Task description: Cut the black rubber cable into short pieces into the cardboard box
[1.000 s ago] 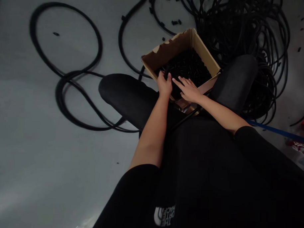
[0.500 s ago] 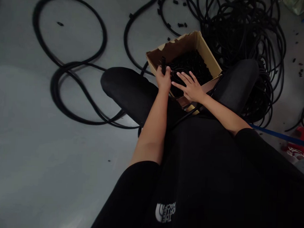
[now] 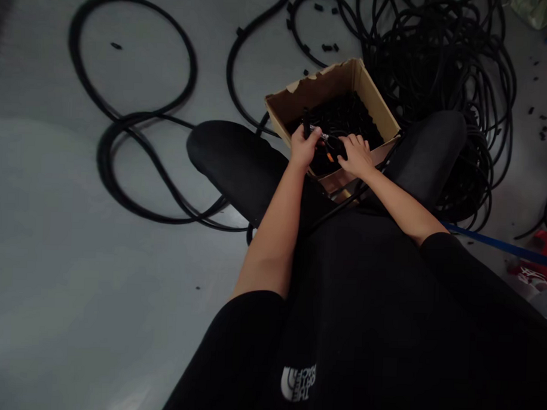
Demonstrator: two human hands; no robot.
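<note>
Over the cardboard box [image 3: 299, 89], my left hand [image 3: 303, 147] is closed around a short upright end of black hose [image 3: 306, 121]. My right hand [image 3: 356, 155], just to its right, has its fingers curled on the handles of a small pair of pliers [image 3: 331, 148] with dark grips and an orange patch. The silver head of the pliers reaches to my left thumb, beside the hose; whether the jaws touch it I cannot tell. Many short black pieces [image 3: 348, 115] fill the box below.
A large tangle of black hose [image 3: 422, 60] lies behind and right of the box. More hose loops [image 3: 73, 42] spread over the floor at left. Small black bits [image 3: 327, 48] are scattered around. A blue strap [image 3: 501, 241] runs right, near a red item [image 3: 543, 244].
My right hand has gone from spread fingers to a curled grip on the pliers, whose silver head and orange patch now show. My left hand has shifted slightly right with the hose end.
</note>
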